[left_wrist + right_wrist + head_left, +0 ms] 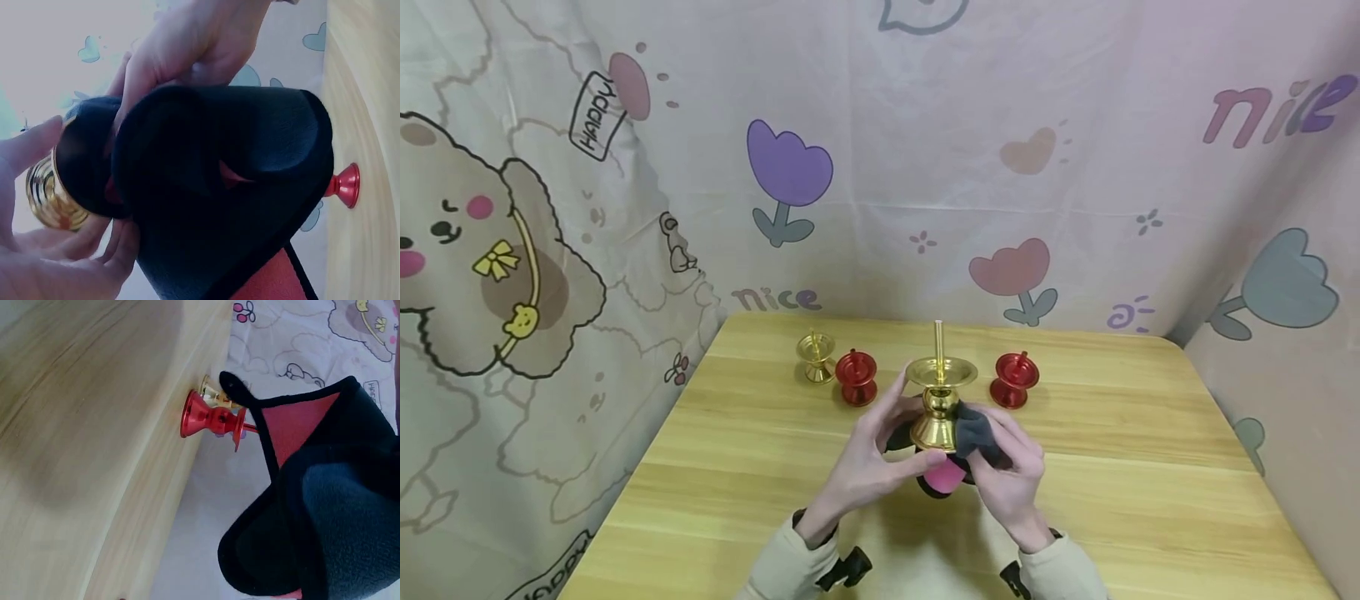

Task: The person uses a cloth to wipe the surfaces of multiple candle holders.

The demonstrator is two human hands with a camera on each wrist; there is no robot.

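While the left hand (871, 467) holds the large gold candlestick (939, 402) and the right hand (1013, 477) pinches the cloth (973, 431), hard rubbing could twist the metal loose.

The cloth backdrop (910, 167) reads "HAPPY" and "nice".

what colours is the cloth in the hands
The cloth is dark grey and pink with black edging, clearest in the right wrist view.

We seem to be in a curtained nook, perhaps in a home, though we cannot be sure. We see cloth (887, 150) printed with tulips (792, 171) and a cartoon animal (456, 283) around a table (1120, 508).
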